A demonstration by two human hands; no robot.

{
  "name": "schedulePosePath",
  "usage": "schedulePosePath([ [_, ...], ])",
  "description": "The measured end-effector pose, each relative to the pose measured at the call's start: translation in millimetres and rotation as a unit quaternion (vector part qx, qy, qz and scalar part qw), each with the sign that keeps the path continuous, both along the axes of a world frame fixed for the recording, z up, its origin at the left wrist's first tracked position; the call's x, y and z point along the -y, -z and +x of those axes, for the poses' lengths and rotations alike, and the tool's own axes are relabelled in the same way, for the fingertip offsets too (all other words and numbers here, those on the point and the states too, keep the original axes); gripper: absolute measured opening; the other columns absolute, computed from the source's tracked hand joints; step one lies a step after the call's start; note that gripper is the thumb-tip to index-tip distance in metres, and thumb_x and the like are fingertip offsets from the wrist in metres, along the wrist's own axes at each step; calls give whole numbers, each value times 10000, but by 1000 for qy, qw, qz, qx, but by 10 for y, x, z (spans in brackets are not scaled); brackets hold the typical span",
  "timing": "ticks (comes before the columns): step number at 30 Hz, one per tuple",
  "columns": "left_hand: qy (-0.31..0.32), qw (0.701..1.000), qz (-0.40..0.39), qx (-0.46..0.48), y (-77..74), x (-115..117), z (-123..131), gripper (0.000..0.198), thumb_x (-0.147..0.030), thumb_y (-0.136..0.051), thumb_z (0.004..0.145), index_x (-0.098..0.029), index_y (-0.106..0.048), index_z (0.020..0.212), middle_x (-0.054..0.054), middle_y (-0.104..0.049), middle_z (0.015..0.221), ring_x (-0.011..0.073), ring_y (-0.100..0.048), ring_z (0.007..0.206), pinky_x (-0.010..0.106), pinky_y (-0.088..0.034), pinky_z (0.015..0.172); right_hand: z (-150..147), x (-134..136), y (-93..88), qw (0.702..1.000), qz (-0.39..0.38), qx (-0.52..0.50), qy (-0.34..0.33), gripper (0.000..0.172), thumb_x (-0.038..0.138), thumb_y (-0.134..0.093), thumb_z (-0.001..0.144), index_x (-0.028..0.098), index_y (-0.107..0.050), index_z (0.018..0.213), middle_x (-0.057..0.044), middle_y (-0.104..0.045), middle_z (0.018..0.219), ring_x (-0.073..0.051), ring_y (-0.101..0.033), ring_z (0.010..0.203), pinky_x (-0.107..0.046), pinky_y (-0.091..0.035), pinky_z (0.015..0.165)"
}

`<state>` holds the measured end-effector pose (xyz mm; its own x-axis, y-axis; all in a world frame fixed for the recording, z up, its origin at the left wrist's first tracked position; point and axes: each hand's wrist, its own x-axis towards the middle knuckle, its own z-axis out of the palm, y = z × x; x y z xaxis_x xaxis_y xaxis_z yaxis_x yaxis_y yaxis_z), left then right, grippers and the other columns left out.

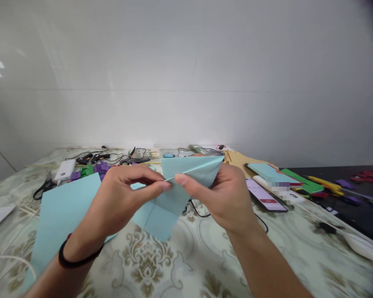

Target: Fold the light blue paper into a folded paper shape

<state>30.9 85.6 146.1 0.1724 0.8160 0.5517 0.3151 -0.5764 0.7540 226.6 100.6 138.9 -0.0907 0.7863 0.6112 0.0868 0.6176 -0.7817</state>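
A creased light blue sheet of paper (166,219) hangs between my two hands above the table, its upper part folded to a slanted point on the right. My left hand (127,194) pinches the fold edge between thumb and fingers near the middle. On the other side, my right hand (225,194) grips the folded part, thumb in front and fingers hidden behind the paper. The two thumbs are close together along the crease. Under my left forearm lies a larger light blue sheet (65,207) on the table.
Scissors (45,186), a white power bank (66,170) and purple paper pieces (102,167) lie at left. Glue guns (93,158) and cables are behind. To the right are a phone (267,196), a blue pad (273,173) and green paper (303,182) on a patterned tablecloth (146,265).
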Motion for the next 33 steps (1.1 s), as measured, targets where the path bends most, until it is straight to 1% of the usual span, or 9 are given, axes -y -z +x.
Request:
schedulePosePath([
  [2, -5, 1000, 14, -5, 5, -1, -9, 124, -233, -828, 844, -255, -796, 726, -42, -753, 736, 120, -691, 695, 207, -555, 656, 12, -8, 10, 1000, -2, 10, 1, 300, 359, -805, 802, 198, -637, 613, 33, -536, 589, -108, -474, 550, -229, -404, 470],
  [4, -21, 999, 40, -17, 10, 4, -9, 124, -217, -823, 850, -261, -799, 737, -44, -757, 743, 122, -690, 700, 213, -556, 661, 24, -21, 18, 999, -10, 25, -21, 289, 367, -807, 814, 198, -667, 627, 20, -600, 611, -122, -535, 572, -233, -444, 490],
  [7, -47, 995, 82, -41, 17, 9, 6, 132, -188, -817, 853, -268, -802, 749, -52, -770, 756, 115, -689, 713, 203, -548, 670, 30, -37, 27, 998, -12, 41, -45, 208, 353, -821, 819, 202, -741, 701, -5, -718, 702, -154, -641, 655, -252, -533, 569],
  [9, -51, 994, 88, -50, 16, 9, 15, 134, -184, -822, 848, -267, -800, 745, -59, -772, 753, 105, -686, 703, 190, -543, 667, 23, -38, 36, 999, 2, 36, -32, 164, 338, -826, 818, 205, -773, 738, -11, -747, 727, -163, -666, 679, -262, -559, 600],
  [16, -56, 996, 48, -54, -11, 2, -23, 104, -249, -843, 836, -272, -813, 740, -38, -786, 775, 128, -704, 732, 200, -556, 676, -27, -14, 44, 1000, 27, 13, 6, 141, 316, -824, 816, 207, -798, 731, -9, -740, 687, -167, -660, 638, -277, -555, 578],
  [20, -65, 996, 18, -63, -17, -1, -55, 81, -302, -858, 820, -277, -826, 750, -22, -811, 831, 149, -730, 783, 209, -571, 679, -31, -5, 29, 1000, 25, 9, 16, 192, 339, -827, 813, 207, -771, 684, -1, -713, 661, -162, -635, 624, -276, -538, 560],
  [24, -80, 994, 5, -68, -24, -10, -73, 85, -322, -866, 805, -271, -835, 745, -12, -818, 809, 162, -738, 765, 221, -588, 683, -14, -8, 28, 999, 17, 10, 43, 292, 363, -844, 789, 200, -689, 603, 15, -618, 588, -143, -550, 565, -279, -486, 515],
  [27, -96, 992, -5, -76, -37, -28, -99, 63, -307, -865, 798, -270, -843, 753, -12, -820, 787, 163, -745, 743, 217, -593, 674, 21, -18, 9, 998, 16, -21, 62, 356, 349, -852, 770, 203, -620, 542, 25, -566, 558, -131, -508, 538, -276, -454, 492],
  [33, -100, 992, -14, -76, -62, -50, -169, 63, -335, -851, 807, -274, -850, 788, -8, -823, 798, 161, -754, 738, 201, -589, 646, 124, -86, -21, 993, -19, -109, 50, 300, 337, -888, 727, 211, -666, 569, 8, -616, 613, -149, -551, 579, -298, -490, 520],
])
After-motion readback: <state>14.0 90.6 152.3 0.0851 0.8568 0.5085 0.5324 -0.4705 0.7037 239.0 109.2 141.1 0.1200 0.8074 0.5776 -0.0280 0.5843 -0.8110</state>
